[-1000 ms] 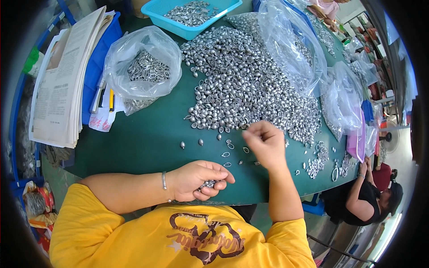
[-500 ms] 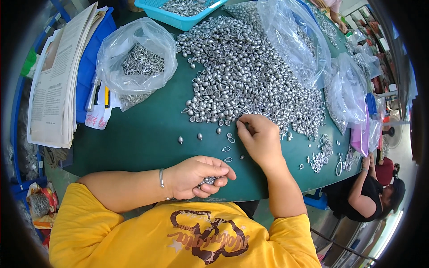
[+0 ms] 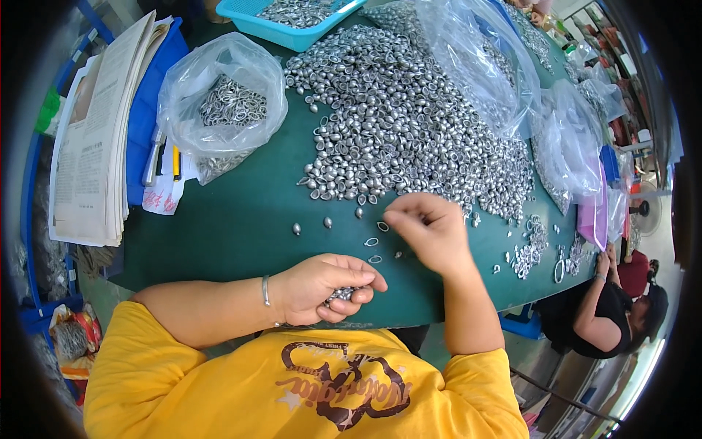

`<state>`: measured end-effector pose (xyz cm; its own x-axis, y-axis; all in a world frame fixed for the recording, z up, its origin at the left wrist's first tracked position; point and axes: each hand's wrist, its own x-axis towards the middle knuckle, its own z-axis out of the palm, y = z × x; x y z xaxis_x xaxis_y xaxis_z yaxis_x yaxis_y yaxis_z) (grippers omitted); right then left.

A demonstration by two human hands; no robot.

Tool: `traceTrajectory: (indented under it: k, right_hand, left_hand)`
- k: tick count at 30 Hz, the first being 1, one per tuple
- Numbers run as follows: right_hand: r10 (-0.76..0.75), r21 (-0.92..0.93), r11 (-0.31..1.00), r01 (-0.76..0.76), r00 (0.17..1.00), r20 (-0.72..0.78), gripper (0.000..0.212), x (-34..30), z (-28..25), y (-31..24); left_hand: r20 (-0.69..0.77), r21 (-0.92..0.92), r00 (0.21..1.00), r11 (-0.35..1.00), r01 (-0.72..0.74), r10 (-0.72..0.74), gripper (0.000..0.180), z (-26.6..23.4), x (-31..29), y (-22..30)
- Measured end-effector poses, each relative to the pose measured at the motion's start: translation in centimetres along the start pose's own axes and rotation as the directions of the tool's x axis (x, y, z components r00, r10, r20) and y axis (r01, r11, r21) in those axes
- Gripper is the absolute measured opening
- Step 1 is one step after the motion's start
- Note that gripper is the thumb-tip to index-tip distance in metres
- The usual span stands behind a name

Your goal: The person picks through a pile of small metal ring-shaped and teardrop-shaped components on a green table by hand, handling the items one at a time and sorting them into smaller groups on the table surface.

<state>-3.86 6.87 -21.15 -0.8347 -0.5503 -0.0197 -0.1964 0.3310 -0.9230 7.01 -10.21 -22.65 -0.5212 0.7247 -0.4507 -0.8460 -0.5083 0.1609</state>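
The left hand point(image 3: 322, 287) rested at the near edge of the green tabletop point(image 3: 234, 219), fingers curled shut around a handful of small silver metal pieces point(image 3: 341, 295), which showed between thumb and fingers. A thin bracelet point(image 3: 266, 290) sat on that wrist.

The right hand point(image 3: 428, 230) was held just above the tabletop, near the front fringe of the large heap of silver metal pieces point(image 3: 409, 124). Its fingertips were pinched together; whether a piece sat between them could not be told.

The heap covered the middle of the tabletop and ran toward the far edge. A few loose rings and beads point(image 3: 371, 241) lay apart on the bare surface between the two hands.

Toward the far left corner stood a clear plastic bag point(image 3: 219, 95) filled with metal rings. A stack of newspapers point(image 3: 95, 139) lay over a blue bin at the left edge. A turquoise basket point(image 3: 292, 22) with more pieces stood at the far edge. Further clear bags point(image 3: 482, 66) lay along the right side. Another person point(image 3: 607, 314) sat at the near right corner.
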Motion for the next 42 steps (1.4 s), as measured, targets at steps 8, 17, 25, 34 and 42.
traceTrajectory:
  k: [8,17,25,34,42]
  right_hand:
    - [-0.070,-0.496,0.840,0.219,0.951,0.302,0.016,-2.9,-2.0,-0.5]
    - [-0.289,-0.182,0.921,0.344,0.918,0.272,0.013,-2.7,0.9,-4.4]
    - [-0.340,-0.445,0.821,0.358,0.932,0.124,0.026,0.6,0.9,-2.1]
    - [-0.393,-0.354,0.809,0.470,0.879,0.269,0.044,0.9,1.7,-0.8]
    - [-0.286,-0.335,0.898,0.287,0.957,0.053,0.015,1.1,0.0,0.0]
  left_hand:
    - [0.011,-0.053,1.000,0.999,-0.008,0.008,0.021,-0.3,0.0,0.1]
    - [0.011,-0.082,1.000,0.997,-0.008,0.009,0.040,-0.2,0.0,0.0]
    - [0.001,-0.082,0.999,0.995,-0.048,0.048,0.020,-0.4,0.0,0.0]
    - [0.036,-0.048,0.999,0.998,-0.035,0.037,0.016,-0.5,0.2,-0.4]
    - [0.008,0.027,1.000,1.000,0.004,-0.004,0.019,0.1,-0.2,0.0]
